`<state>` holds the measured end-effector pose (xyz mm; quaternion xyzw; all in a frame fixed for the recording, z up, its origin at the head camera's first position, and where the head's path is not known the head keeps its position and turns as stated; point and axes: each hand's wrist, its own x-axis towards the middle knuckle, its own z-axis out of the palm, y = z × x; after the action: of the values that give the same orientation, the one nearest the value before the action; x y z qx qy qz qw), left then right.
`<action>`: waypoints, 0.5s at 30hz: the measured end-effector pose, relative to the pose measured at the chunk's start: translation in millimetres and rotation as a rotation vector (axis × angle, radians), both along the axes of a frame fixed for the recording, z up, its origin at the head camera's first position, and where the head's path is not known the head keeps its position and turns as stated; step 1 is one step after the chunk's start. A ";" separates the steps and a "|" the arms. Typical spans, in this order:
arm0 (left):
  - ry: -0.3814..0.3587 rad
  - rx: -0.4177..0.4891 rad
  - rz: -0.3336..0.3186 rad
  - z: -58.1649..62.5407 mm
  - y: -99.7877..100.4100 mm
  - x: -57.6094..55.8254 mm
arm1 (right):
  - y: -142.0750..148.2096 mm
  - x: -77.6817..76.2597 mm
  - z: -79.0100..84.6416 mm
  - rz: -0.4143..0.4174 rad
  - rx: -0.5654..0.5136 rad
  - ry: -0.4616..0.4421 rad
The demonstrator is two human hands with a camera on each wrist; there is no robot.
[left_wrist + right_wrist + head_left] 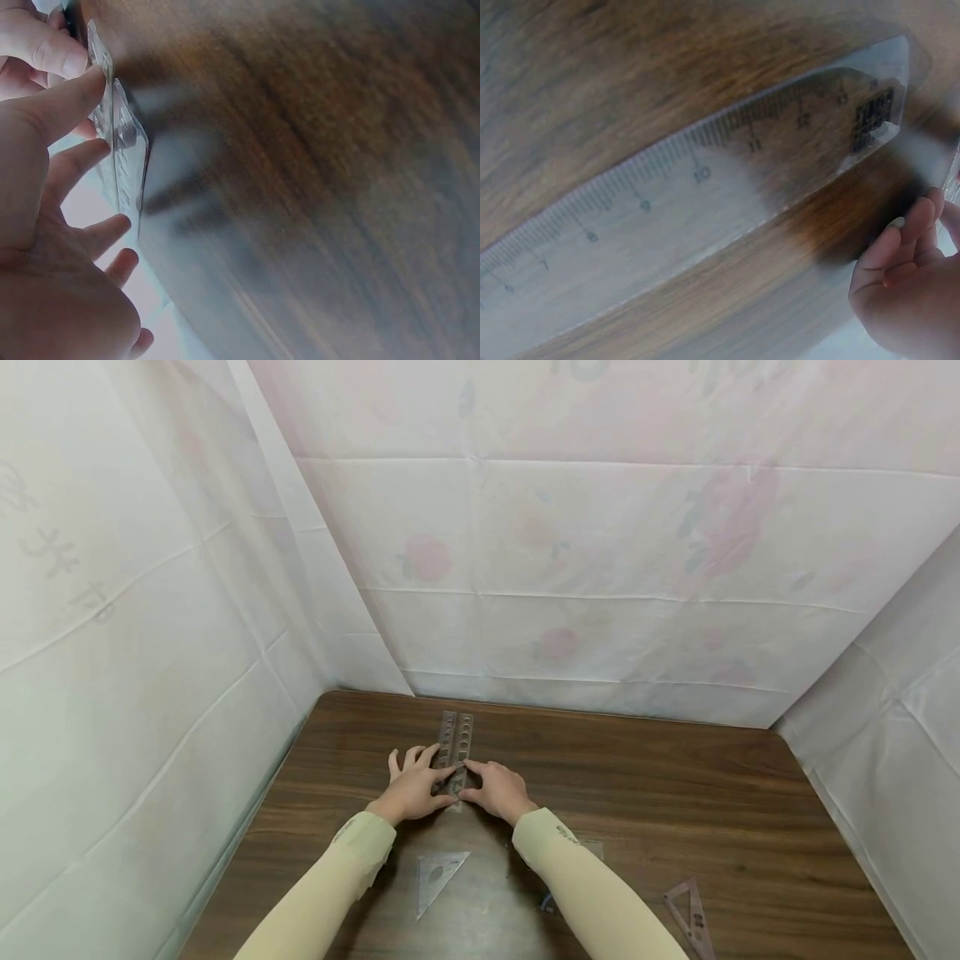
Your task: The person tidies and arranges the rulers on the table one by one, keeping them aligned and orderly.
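Observation:
A clear stencil ruler [465, 737] with cut-out holes stands out from the dark wood table, two strips lying side by side with a gap between them. My left hand [411, 789] holds its near part between thumb and forefinger, the other fingers spread along the left strip. From the right, my right hand [501, 789] pinches the same near part with thumb and forefinger, its other fingers curled in. The left wrist view has the clear plastic [127, 150] edge-on, its two strips standing at an angle to each other.
Nearer me lies a clear set square [433, 877]; a pinkish set square [692, 914] is at the right. A clear straight ruler [727, 176] lies near my right hand, and a small blue item [547, 903] is partly hidden by the right sleeve. White curtains enclose the table [637, 777].

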<state>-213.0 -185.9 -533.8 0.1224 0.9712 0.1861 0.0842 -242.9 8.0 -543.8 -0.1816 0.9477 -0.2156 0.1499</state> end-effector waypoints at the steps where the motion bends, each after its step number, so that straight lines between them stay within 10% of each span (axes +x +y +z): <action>1: 0.002 0.001 0.000 -0.2 0.0 -0.3 | 0.4 0.0 -0.2 0.000 -0.006 0.001; 15: 0.038 0.012 0.007 -3.0 -2.1 -0.3 | 4.4 -1.4 -1.9 0.001 -0.075 -0.034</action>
<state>-213.2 -188.0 -536.8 0.1232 0.9720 0.1896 0.0644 -244.3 12.4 -545.7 -0.1840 0.9360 -0.2541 0.1594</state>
